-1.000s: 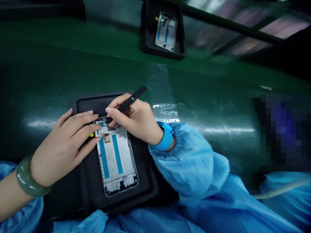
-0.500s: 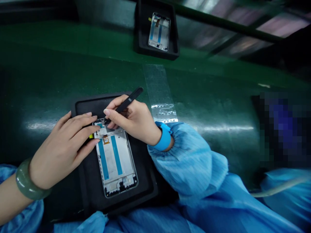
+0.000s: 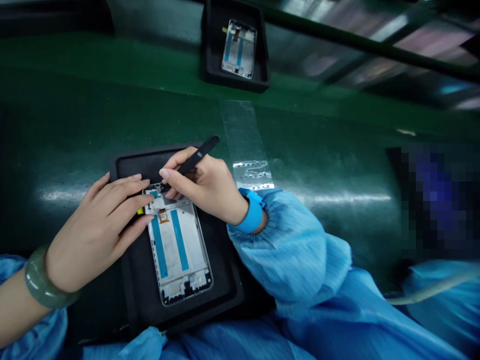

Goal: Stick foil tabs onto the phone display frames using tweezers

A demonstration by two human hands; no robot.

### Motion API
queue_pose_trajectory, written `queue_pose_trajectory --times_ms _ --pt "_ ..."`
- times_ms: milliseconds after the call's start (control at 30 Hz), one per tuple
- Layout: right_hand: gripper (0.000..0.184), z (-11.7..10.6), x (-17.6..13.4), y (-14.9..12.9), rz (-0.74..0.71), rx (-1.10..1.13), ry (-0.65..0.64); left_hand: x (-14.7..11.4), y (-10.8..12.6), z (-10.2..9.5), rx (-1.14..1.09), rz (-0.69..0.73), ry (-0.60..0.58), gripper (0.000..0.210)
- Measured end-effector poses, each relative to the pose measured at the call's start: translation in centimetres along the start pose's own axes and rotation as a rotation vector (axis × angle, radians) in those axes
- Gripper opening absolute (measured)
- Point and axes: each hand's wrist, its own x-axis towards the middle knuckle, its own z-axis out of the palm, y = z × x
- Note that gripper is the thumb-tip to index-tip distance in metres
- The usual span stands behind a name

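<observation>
White phone frame with two blue strips point(image 3: 179, 250) lies in a black foam tray point(image 3: 225, 280) on the green counter point(image 3: 337, 165), unmoved. My right hand point(image 3: 208, 187) still grips black tweezers point(image 3: 193, 160) at its top edge; my left hand point(image 3: 99, 227), fingers pressing flat, keeps steadying the corner.

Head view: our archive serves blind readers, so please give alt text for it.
A right hand holds black tweezers at the top of a phone frame in a black tray, while the left hand steadies it. A second tray sits farther along the green belt.
</observation>
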Motion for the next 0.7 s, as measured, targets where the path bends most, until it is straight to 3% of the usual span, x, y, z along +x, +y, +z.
queue_pose_trajectory --times_ms 533,700 --pt "0.02 -0.05 0.06 0.17 -0.018 -0.022 -0.003 0.11 0.17 0.05 0.014 0.003 0.021 0.024" --pt "0.016 -0.12 0.16 0.27 -0.041 -0.058 -0.002 0.35 0.48 0.19 0.071 0.016 0.014 0.034"
